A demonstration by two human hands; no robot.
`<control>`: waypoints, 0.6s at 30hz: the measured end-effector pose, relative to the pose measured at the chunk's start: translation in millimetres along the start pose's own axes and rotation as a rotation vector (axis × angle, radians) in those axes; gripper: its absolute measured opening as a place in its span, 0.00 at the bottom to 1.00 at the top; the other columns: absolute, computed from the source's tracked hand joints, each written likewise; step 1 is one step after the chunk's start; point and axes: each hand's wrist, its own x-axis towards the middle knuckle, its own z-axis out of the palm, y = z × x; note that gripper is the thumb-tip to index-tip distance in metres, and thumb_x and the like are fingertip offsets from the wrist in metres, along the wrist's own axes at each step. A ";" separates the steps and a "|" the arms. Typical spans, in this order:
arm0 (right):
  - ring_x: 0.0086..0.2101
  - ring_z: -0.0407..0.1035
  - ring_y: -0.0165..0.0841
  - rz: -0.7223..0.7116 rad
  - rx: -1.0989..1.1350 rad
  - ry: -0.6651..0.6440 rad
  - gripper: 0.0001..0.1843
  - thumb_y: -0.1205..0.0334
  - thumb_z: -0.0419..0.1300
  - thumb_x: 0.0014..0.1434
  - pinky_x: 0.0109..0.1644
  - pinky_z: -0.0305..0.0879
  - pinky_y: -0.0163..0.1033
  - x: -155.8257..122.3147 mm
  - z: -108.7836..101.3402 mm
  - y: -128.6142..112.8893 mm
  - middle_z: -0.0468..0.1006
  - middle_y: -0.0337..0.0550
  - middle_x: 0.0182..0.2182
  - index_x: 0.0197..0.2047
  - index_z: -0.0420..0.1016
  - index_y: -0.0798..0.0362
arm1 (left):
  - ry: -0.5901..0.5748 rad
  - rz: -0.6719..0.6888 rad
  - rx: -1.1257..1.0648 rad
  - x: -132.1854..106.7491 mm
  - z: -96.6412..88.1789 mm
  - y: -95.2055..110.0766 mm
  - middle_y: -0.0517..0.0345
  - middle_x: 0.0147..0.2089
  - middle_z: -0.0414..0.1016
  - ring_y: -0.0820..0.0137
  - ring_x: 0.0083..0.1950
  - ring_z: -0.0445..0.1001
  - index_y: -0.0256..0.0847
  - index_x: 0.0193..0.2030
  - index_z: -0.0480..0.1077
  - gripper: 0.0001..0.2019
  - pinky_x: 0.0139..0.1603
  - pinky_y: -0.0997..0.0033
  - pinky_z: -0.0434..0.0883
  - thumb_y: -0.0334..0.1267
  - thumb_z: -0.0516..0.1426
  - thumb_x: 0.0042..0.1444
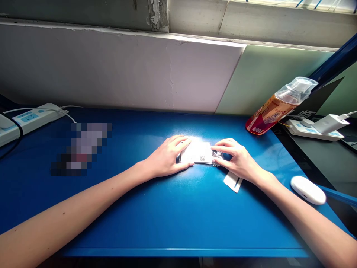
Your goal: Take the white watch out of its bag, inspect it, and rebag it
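Note:
A flat white rectangular piece with a printed QR code lies low over the blue desk, overexposed by bright glare. My left hand grips its left end, thumb along the near edge and fingers along the far one. At the other end, the fingers and thumb of my right hand close around a small dark, shiny piece, which seems wrapped in clear plastic and adjoins the white piece. Whether the two are joined I cannot tell. A white card with a dark slot lies partly under my right hand.
Left on the blue desk is a blurred-out patch, with a power strip behind it. At right stand a tilted red-orange bottle, another power strip with a plugged-in charger, and a white oval case near my right forearm.

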 end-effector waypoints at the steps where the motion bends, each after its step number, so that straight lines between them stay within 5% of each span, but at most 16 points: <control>1: 0.45 0.73 0.46 0.017 0.008 0.004 0.17 0.59 0.66 0.60 0.47 0.75 0.52 -0.1 0.6 -0.3 0.81 0.54 0.44 0.50 0.82 0.55 | 0.000 0.000 0.002 -0.2 0.0 0.1 0.37 0.66 0.66 0.49 0.68 0.62 0.34 0.67 0.63 0.34 0.67 0.48 0.64 0.55 0.59 0.61; 18: 0.48 0.72 0.45 0.017 -0.029 -0.018 0.12 0.59 0.60 0.65 0.50 0.73 0.52 -0.9 1.2 -6.6 0.78 0.54 0.47 0.49 0.77 0.54 | -0.012 0.015 0.058 -0.7 0.7 1.4 0.34 0.66 0.66 0.49 0.68 0.62 0.28 0.67 0.61 0.36 0.68 0.50 0.63 0.55 0.58 0.62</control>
